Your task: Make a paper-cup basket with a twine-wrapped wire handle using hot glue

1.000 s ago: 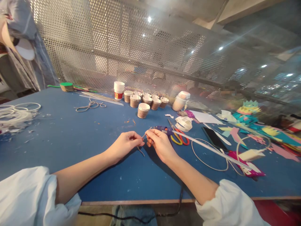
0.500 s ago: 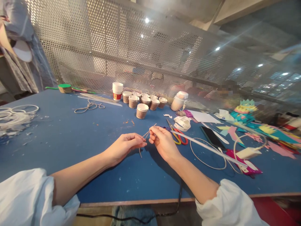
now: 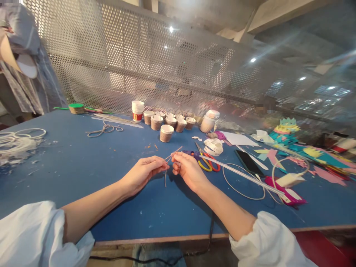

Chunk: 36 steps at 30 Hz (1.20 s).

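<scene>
Both of my hands meet over the middle of the blue table (image 3: pixel 72 163), pinching a short piece of thin tan cord (image 3: pixel 168 159). My left hand (image 3: pixel 144 171) grips it with thumb and fingers pressed together; one end hangs down toward the table. My right hand (image 3: pixel 187 170) pinches the same cord a finger's width to the right, and two short ends stick up and back between the hands. Just beyond my right hand lie a purple glue gun (image 3: pixel 191 153) and yellow and red scissors (image 3: pixel 207 163).
Brown paper cups (image 3: pixel 167 132) and a white cup stack (image 3: pixel 137 110) stand at the back, beside a white bottle (image 3: pixel 210 120). A tape roll (image 3: pixel 213 147), phone (image 3: pixel 248 162), white wire loops (image 3: pixel 244 181), charger (image 3: pixel 286 180) and coloured paper scraps (image 3: pixel 292 142) fill the right. White rings (image 3: pixel 19 138) lie left; a person (image 3: pixel 19 59) stands far left.
My hands stayed together on the cord, shifting slightly; the cord's free ends now stick up higher between them. The camera tilted a little.
</scene>
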Available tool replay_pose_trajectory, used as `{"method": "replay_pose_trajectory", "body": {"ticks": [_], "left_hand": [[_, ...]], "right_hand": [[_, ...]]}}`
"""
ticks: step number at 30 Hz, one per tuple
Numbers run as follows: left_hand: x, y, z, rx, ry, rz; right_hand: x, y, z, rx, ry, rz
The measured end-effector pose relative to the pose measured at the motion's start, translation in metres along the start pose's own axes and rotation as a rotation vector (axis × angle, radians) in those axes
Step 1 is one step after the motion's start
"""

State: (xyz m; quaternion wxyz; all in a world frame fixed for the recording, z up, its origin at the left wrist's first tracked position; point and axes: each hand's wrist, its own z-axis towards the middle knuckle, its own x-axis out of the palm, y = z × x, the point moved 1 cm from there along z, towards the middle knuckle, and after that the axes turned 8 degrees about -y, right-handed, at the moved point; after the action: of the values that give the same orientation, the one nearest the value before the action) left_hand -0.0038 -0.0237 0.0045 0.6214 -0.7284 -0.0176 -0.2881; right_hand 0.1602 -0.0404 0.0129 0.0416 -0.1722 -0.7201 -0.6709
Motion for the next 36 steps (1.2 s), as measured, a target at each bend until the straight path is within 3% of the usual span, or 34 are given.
{"method": "replay_pose_trajectory", "body": {"ticks": [9, 17, 36], "left_hand": [[-0.002, 0.002, 0.003, 0.031, -0.002, 0.018], [-0.002, 0.004, 0.003, -0.050, -0.055, -0.055], [-0.007, 0.005, 0.005, -0.086, -0.032, -0.069]], "right_hand": [[0.004, -0.012, -0.001, -0.054, 0.042, -0.181], [0.002, -0.012, 0.000, -0.122, 0.053, -0.294], [0.002, -0.010, -0.001, -0.173, 0.043, -0.383]]}}
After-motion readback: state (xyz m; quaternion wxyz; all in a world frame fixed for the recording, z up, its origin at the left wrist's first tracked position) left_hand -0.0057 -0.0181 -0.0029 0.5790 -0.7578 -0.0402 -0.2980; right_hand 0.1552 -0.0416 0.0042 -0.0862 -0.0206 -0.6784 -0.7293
